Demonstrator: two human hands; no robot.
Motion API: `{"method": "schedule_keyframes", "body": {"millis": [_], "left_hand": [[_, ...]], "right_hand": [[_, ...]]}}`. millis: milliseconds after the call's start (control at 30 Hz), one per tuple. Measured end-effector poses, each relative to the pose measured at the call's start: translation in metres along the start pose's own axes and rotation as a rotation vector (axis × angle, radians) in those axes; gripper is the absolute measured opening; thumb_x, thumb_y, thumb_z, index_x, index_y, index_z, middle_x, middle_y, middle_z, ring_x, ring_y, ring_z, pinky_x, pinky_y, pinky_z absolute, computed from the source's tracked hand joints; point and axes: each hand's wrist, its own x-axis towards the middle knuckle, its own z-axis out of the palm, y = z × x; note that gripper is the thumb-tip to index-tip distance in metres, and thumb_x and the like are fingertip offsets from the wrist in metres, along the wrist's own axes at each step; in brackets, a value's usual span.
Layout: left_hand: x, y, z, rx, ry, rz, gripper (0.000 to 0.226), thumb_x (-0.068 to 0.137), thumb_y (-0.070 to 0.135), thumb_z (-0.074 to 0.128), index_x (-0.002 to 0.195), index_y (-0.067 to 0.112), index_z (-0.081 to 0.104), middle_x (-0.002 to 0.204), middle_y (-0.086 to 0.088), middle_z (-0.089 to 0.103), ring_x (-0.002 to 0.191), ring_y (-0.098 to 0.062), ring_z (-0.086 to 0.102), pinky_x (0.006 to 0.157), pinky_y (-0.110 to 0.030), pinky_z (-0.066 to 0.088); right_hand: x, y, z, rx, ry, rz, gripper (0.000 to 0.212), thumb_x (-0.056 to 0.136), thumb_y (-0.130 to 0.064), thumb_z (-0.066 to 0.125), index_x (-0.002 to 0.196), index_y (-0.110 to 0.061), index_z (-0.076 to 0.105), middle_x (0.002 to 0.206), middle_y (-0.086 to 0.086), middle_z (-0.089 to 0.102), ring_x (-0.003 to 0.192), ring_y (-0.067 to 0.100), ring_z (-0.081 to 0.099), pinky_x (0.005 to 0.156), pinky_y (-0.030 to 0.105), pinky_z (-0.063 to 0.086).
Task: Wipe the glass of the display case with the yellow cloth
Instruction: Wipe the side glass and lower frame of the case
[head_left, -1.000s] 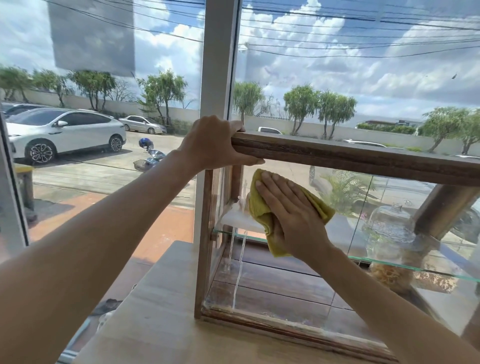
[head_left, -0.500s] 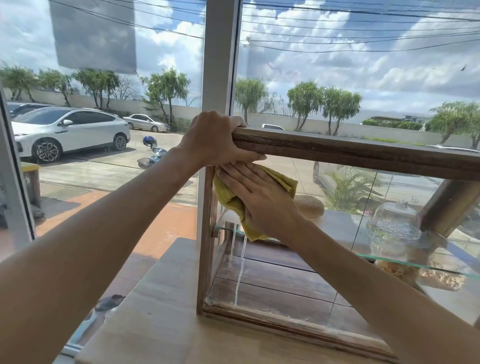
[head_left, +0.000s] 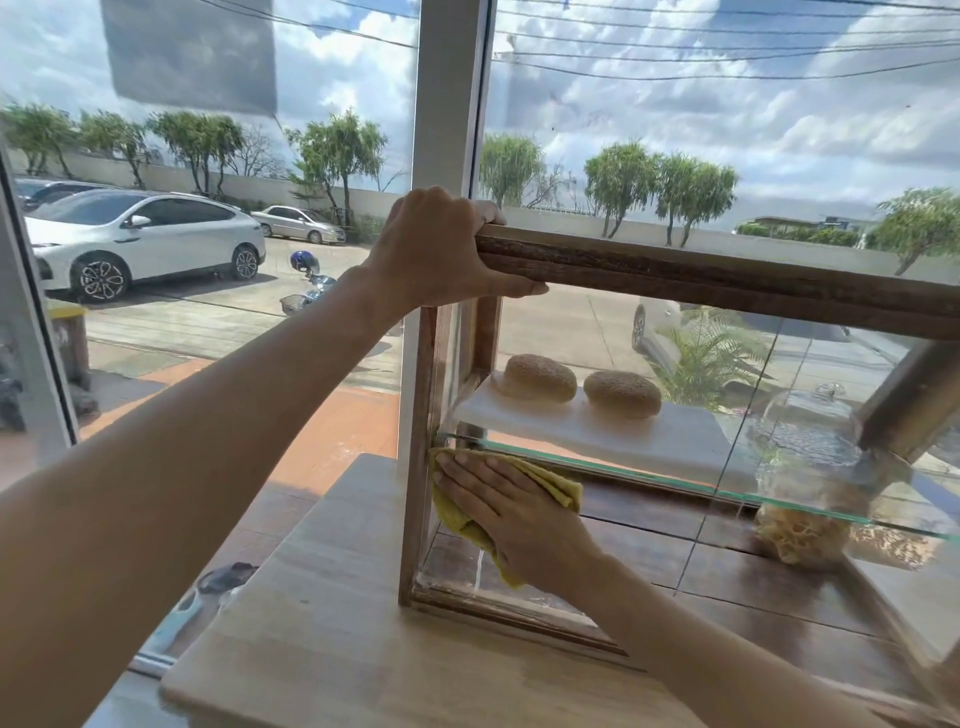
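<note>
A wooden-framed display case (head_left: 727, 283) with glass sides stands on a light wooden table (head_left: 322, 639). My left hand (head_left: 441, 254) grips the case's top left corner, fingers over the top rail and thumb along its front. My right hand (head_left: 514, 514) presses the yellow cloth (head_left: 558, 486) flat against the front glass (head_left: 649, 566), low at the left beside the upright post. Its fingers lie straight and spread over the cloth. Most of the cloth is hidden under the hand.
Inside the case, two round buns (head_left: 540, 376) sit on a white board above a glass shelf (head_left: 727, 493), with a glass dome (head_left: 810, 431) at the right. A white window post (head_left: 447, 104) rises right behind the case. Large windows show a street with cars.
My right hand slid the cloth left to the case's top corner, then down the glass to below the shelf. The buns behind it came into view. My left hand kept its grip.
</note>
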Motion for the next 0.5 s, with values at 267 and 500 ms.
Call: {"method": "schedule_keyframes", "body": {"millis": [267, 500], "left_hand": [[0.000, 0.002, -0.002, -0.009, -0.016, -0.012, 0.090, 0.053, 0.089, 0.041, 0.105, 0.021, 0.071, 0.074, 0.000, 0.073, 0.068, -0.016, 0.066, 0.078, -0.031, 0.054], [-0.002, 0.003, -0.003, -0.035, -0.013, -0.015, 0.085, 0.055, 0.086, 0.048, 0.106, 0.022, 0.071, 0.072, 0.003, 0.072, 0.062, -0.008, 0.060, 0.075, -0.022, 0.051]], "right_hand": [[-0.037, -0.048, 0.046, 0.156, -0.193, -0.115, 0.057, 0.086, -0.019, 0.038, 0.143, -0.013, 0.037, 0.150, 0.000, 0.038, 0.138, 0.012, 0.033, 0.118, 0.030, 0.005], [-0.054, -0.065, 0.048, 0.497, -0.257, -0.022, 0.055, 0.092, -0.015, 0.031, 0.147, -0.020, 0.034, 0.154, -0.006, 0.030, 0.143, 0.003, 0.019, 0.117, 0.019, 0.009]]}}
